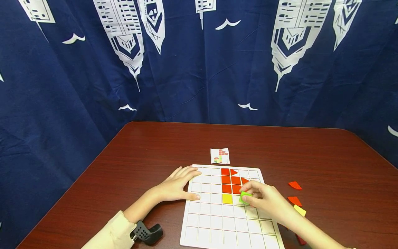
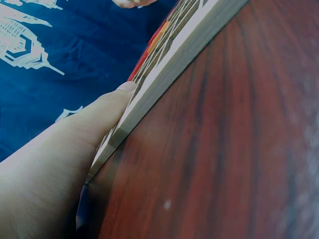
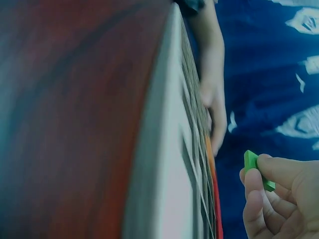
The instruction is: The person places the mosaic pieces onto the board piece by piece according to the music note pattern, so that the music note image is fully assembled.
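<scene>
A white gridded board (image 1: pixel 203 218) lies on the table, with several red square tiles (image 1: pixel 226 180), red triangular tiles (image 1: pixel 233 172) and one yellow square tile (image 1: pixel 227 199) in its cells. My left hand (image 1: pixel 178 185) rests at the board's left edge, fingers and thumb stretched out over its rim. In the left wrist view, the thumb (image 2: pixel 107 109) touches the board's side. Between thumb and fingers, my right hand (image 1: pixel 264 197) pinches a green tile (image 3: pixel 250 160), held above the board just right of the yellow tile. The fingers partly cover this green tile.
Behind the board lies a small printed card (image 1: pixel 219 156) with a coloured pattern. Right of the board are loose red curved-edge pieces (image 1: pixel 294 185) and a pale yellow piece (image 1: pixel 300 210), with others partly hidden under the right forearm. A blue curtain (image 1: pixel 186 69) hangs behind the table.
</scene>
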`<state>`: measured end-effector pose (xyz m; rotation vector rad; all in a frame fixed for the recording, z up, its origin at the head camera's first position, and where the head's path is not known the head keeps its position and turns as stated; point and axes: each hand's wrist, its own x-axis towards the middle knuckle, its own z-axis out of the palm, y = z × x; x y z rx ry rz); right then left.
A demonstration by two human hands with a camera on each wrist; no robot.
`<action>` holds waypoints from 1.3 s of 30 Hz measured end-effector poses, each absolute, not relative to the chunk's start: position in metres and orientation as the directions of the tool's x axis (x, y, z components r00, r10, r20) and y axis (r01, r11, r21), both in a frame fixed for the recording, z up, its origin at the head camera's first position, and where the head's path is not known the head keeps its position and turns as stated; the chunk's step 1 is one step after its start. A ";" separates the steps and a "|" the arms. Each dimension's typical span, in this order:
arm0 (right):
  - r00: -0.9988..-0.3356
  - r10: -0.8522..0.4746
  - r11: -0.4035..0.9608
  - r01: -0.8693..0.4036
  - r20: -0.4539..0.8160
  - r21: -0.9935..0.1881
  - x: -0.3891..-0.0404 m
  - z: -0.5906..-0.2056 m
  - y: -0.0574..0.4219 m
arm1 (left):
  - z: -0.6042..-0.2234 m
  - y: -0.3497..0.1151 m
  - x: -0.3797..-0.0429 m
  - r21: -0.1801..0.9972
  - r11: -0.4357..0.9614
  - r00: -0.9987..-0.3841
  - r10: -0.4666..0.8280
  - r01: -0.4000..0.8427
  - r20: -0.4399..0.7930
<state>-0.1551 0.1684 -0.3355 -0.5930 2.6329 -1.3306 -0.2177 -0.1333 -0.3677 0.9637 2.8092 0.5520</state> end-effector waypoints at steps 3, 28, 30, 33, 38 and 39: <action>-0.898 -0.438 0.507 -0.293 0.051 -0.811 -0.155 -0.340 0.153 | -0.368 -0.133 -0.218 0.372 0.734 -0.791 0.611 0.569 0.003; -0.857 -0.475 0.534 -0.462 0.201 -0.708 -0.149 -0.366 0.134 | -0.367 -0.133 -0.218 0.366 0.735 -0.791 0.612 0.571 0.004; -0.844 -0.488 0.543 -0.494 0.223 -0.679 -0.149 -0.366 0.135 | -0.368 -0.133 -0.217 0.371 0.732 -0.790 0.613 0.572 0.007; -0.835 -0.501 0.560 -0.514 0.229 -0.649 -0.149 -0.366 0.136 | -0.367 -0.133 -0.217 0.372 0.733 -0.791 0.612 0.570 0.006; -0.836 -0.506 0.567 -0.506 0.211 -0.650 -0.149 -0.365 0.136 | -0.367 -0.133 -0.217 0.375 0.730 -0.789 0.615 0.572 0.007; -0.835 -0.507 0.566 -0.508 0.212 -0.649 -0.149 -0.365 0.136 | -0.367 -0.133 -0.217 0.374 0.729 -0.788 0.616 0.573 0.009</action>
